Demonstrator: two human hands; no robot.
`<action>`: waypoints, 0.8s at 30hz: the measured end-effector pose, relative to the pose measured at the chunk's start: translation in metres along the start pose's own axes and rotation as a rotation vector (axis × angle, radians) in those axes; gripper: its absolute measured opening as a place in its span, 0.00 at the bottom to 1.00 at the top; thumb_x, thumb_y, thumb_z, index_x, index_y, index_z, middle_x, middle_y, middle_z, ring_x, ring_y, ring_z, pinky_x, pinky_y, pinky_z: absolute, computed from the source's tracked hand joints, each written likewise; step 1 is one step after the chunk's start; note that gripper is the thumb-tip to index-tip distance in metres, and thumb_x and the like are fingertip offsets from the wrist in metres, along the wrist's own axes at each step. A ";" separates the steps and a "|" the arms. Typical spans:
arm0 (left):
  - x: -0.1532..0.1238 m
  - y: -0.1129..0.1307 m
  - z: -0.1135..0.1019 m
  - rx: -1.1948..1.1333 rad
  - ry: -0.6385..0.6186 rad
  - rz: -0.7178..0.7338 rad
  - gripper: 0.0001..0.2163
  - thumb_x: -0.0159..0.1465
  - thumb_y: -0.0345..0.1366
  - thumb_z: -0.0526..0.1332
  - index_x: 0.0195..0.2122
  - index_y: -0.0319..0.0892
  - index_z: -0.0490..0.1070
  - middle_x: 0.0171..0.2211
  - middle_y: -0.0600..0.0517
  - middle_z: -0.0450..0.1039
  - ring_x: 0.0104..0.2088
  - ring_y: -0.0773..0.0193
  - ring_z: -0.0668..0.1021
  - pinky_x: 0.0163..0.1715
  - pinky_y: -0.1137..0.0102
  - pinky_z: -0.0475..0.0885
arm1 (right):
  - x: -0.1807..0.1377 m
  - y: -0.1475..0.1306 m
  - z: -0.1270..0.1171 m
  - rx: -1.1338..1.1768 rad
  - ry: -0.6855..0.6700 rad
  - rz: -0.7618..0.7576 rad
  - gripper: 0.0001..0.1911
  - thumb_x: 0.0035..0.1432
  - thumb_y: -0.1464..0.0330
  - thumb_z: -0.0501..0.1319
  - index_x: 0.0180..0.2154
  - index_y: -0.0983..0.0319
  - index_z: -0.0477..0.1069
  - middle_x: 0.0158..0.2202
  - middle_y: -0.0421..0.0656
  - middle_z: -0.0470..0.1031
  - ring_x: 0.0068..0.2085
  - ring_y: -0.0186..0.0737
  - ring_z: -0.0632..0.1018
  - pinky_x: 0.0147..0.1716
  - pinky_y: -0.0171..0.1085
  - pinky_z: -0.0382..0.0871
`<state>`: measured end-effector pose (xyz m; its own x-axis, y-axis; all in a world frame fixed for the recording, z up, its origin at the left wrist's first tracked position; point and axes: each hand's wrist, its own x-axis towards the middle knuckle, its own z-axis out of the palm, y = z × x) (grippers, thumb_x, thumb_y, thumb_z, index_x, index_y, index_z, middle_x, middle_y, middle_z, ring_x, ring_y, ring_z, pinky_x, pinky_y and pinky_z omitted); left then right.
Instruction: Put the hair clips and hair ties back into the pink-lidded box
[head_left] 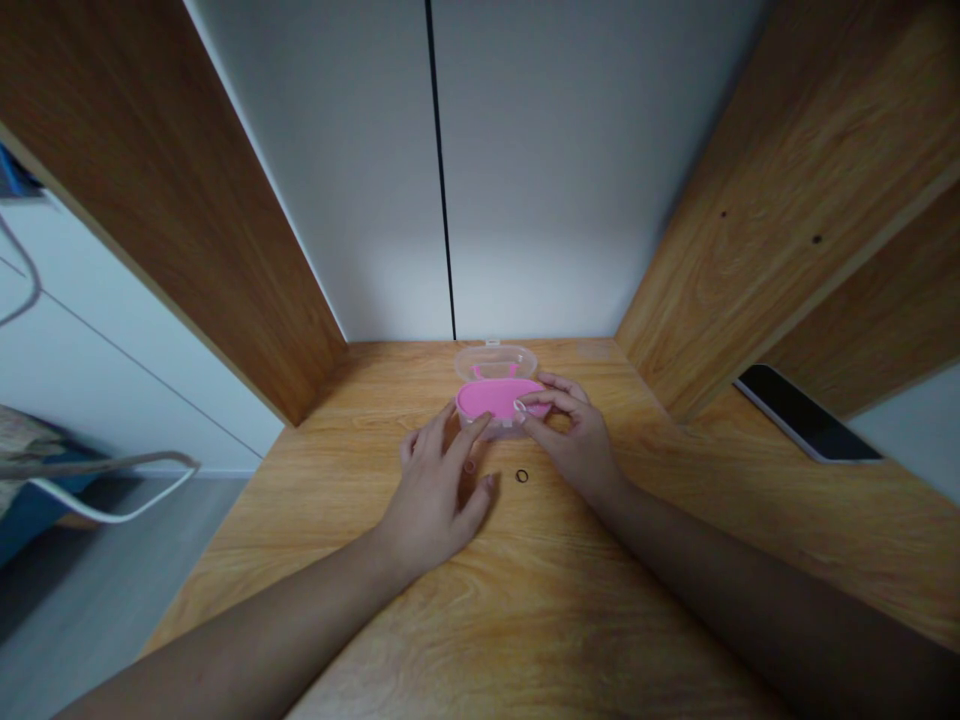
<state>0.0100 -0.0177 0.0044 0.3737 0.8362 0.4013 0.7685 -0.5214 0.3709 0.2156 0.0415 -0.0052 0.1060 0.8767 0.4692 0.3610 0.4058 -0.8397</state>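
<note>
A small clear oval box with a pink inside (491, 400) stands on the wooden surface, its clear lid (495, 362) folded back behind it. My right hand (574, 440) pinches a small white ring-shaped band (519, 405) between thumb and index finger, over the box's right part. With fingers spread, my left hand (442, 490) rests against the box's left front edge and holds nothing. A pinkish ring-shaped band (470, 466) lies beside my left index finger, partly shaded. Between the two hands, a black ring-shaped band (522, 476) lies on the wood.
Wooden panels (247, 200) rise on the left and right of the surface, with a pale wall panel (540, 180) behind. A dark-screened phone (806, 412) lies at the right. White loop-shaped tubing (120, 515) shows at the far left, beyond the surface's edge.
</note>
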 end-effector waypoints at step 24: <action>-0.001 -0.002 0.001 -0.051 -0.004 -0.007 0.31 0.65 0.36 0.58 0.69 0.50 0.51 0.67 0.40 0.55 0.68 0.46 0.57 0.60 0.47 0.57 | -0.002 0.010 -0.005 0.037 -0.092 -0.077 0.19 0.55 0.72 0.62 0.50 0.56 0.75 0.55 0.47 0.70 0.58 0.47 0.72 0.57 0.50 0.68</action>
<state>0.0082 -0.0174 0.0022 0.3703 0.8405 0.3956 0.7439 -0.5234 0.4156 0.2237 0.0430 -0.0134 -0.0067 0.8617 0.5073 0.3303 0.4808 -0.8123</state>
